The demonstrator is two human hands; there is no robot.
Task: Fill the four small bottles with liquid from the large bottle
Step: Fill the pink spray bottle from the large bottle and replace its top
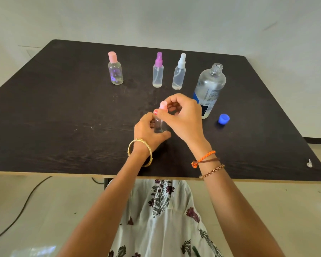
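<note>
While our left hand (pixel 148 129) grips the small bottle (pixel 159 125), our right hand (pixel 182 117) pinches its pink spray top (pixel 163 105), near the uncapped large bottle (pixel 209 89), blue cap (pixel 223 119) beside that bottle.

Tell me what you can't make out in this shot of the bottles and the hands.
Head view only:
- Small bottle in the hands: left hand and right hand cover most of it, so its fill level is hidden.
- Pink spray top: fingers hide whether it is screwed tight.
- Large bottle: label print too small to read; right hand hides its lower left.
- Small pale object near the table's right edge: too small to identify.
</note>
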